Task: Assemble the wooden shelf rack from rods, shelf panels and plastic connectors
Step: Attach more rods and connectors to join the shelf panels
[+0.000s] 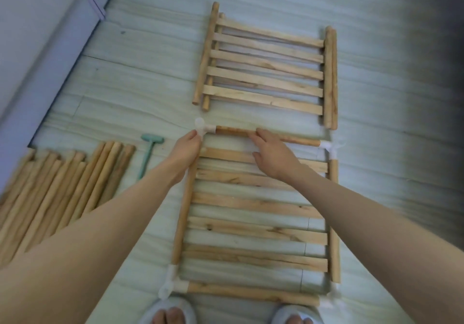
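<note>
Spare rods [57, 190] and a green mallet [148, 155] wait at our left. Our left hand [187, 147] grips the side rod just under the white corner connector [204, 129]; our right hand [270, 145] curls over the top rod [298, 140]. We press rod and socket together squarely, keeping the panel [256, 203] flat on the floor.

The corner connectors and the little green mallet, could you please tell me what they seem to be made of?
Corner connectors: probably plastic, whitish and slightly translucent with smooth moulded sockets gripping the rods. Green mallet: likely plastic or rubber, a uniform matte mint colour in one piece; the look leaves it open.
</note>
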A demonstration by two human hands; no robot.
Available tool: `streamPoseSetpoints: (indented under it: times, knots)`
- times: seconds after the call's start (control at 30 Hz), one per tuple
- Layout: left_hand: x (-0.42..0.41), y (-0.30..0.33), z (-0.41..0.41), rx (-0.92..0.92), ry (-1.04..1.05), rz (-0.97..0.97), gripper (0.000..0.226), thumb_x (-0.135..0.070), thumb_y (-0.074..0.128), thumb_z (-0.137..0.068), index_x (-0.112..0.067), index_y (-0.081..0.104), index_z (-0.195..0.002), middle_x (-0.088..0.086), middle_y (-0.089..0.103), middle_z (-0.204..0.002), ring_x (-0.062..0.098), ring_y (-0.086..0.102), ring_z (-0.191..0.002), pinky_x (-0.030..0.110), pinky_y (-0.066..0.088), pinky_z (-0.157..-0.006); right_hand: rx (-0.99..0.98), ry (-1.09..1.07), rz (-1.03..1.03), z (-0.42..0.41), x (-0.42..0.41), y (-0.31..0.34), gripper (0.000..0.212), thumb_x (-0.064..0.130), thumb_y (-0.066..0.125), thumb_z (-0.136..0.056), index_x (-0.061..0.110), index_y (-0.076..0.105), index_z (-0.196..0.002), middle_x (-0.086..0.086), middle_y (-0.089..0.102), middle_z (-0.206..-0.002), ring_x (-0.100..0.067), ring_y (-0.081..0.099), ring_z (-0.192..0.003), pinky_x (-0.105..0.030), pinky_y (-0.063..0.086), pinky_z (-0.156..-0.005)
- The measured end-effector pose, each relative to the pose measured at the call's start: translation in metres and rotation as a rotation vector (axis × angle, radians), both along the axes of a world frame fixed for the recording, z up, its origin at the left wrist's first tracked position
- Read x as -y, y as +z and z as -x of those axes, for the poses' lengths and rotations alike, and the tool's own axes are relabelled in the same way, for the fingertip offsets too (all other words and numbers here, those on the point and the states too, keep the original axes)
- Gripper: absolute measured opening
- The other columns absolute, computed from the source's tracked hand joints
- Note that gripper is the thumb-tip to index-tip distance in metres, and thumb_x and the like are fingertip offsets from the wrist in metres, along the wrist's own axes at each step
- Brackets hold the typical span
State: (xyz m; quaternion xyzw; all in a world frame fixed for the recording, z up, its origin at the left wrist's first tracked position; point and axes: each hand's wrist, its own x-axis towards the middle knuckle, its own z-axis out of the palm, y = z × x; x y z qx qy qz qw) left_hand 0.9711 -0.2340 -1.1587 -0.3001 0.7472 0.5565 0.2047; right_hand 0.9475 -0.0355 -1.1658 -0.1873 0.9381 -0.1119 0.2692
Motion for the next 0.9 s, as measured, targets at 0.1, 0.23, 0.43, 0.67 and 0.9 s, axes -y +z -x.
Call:
streamPoseSetpoints:
  times: [0.1, 0.23, 0.43, 0.67, 0.9]
  knots:
    - [-0.002, 0.001, -0.023, 0.001, -0.035, 0.069, 0.024, -0.023, 0.032, -0.101, -0.022, 0.055, -0.109, 0.0, 0.055, -0.11, 0.019, 0.05, -0.103, 0.031, 0.038, -0.086, 0.01, -0.043, 0.003, -0.029, -0.027, 0.001, 0.051, 0.019, 0.036, -0.1, 0.014, 0.021, -0.148, -0.01, 0.009, -0.158, -0.025, 0.008, -0.145, -0.041, 0.014, -0.117]
    - [-0.012, 0.01, -0.075, 0.041, -0.107, 0.188, 0.039, -0.022, 0.031, -0.102, -0.012, 0.038, -0.14, -0.003, 0.046, -0.131, 0.02, 0.044, -0.123, 0.024, 0.031, -0.09, -0.068, -0.265, -0.134, -0.091, -0.083, 0.006, 0.061, 0.023, 0.042, -0.097, 0.015, 0.012, -0.15, -0.01, 0.001, -0.158, -0.027, 0.004, -0.146, -0.045, 0.017, -0.116]
    - [-0.022, 0.016, -0.119, 0.137, -0.159, 0.213, 0.05, -0.009, 0.032, -0.099, -0.009, 0.02, -0.147, 0.009, 0.03, -0.151, 0.026, 0.032, -0.135, 0.03, 0.028, -0.106, 0.169, -0.712, 0.043, -0.146, -0.104, 0.0, 0.071, 0.024, 0.042, -0.099, 0.007, -0.003, -0.15, -0.011, -0.011, -0.158, -0.026, 0.009, -0.146, -0.03, 0.023, -0.112]
    - [-0.004, 0.004, -0.082, 0.129, -0.102, 0.143, 0.055, -0.013, 0.032, -0.099, -0.015, 0.014, -0.15, 0.004, 0.025, -0.154, 0.024, 0.027, -0.139, 0.033, 0.024, -0.111, 0.138, -0.703, 0.102, -0.105, -0.098, -0.008, 0.065, 0.023, 0.041, -0.099, 0.01, 0.003, -0.15, -0.01, -0.014, -0.157, -0.026, 0.008, -0.145, -0.031, 0.025, -0.11]
    - [-0.009, 0.005, -0.08, 0.045, -0.218, 0.182, 0.056, -0.015, 0.031, -0.101, -0.015, 0.004, -0.151, 0.002, 0.014, -0.157, 0.02, 0.022, -0.142, 0.026, 0.021, -0.11, 0.06, -0.546, -0.177, -0.101, -0.074, -0.01, 0.062, 0.031, 0.036, -0.099, 0.015, 0.005, -0.15, -0.018, -0.015, -0.155, -0.037, -0.01, -0.143, -0.047, 0.01, -0.117]
